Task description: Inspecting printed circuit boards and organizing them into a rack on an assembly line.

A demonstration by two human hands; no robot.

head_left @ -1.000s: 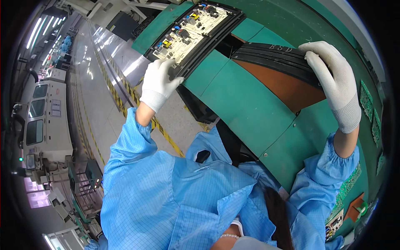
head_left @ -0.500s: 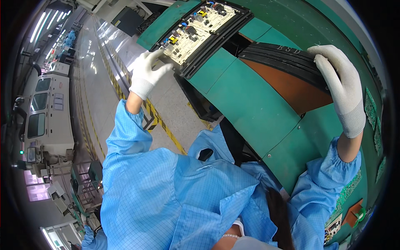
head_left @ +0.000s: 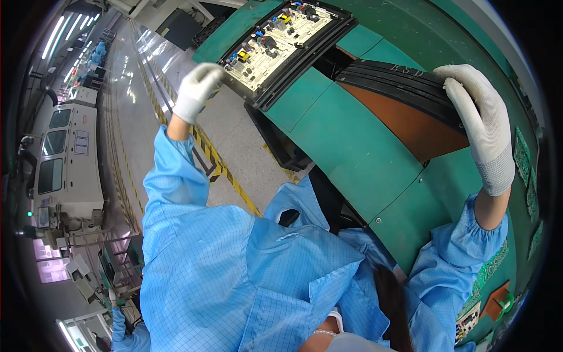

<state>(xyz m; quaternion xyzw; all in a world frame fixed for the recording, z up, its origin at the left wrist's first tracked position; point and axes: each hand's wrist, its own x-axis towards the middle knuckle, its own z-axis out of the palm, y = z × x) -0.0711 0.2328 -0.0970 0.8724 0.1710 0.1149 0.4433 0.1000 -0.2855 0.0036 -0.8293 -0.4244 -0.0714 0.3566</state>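
Observation:
My gloved left hand is in the air just left of a black carrier and apart from it. Its fingers look bent and are smeared by motion; nothing shows in them. Cream-coloured circuit boards with yellow, blue and black components lie in that carrier. On the right, my gloved right hand is closed over the end of a black ribbed frame. The fingers wrap its far edge, and the thumb side is toward me. White lettering runs along the frame, and an orange-brown panel shows beneath it.
A green-topped bench runs diagonally ahead of me. Green circuit boards stand along the right side, with more parts at the lower right. Yellow-black floor tape marks the aisle. A white machine stands far left; another person's blue sleeve shows lower left.
My left hand has drawn back leftward from the carrier's near left corner, and its spread fingers have bent. The right hand stays on the black frame. The boards have not moved.

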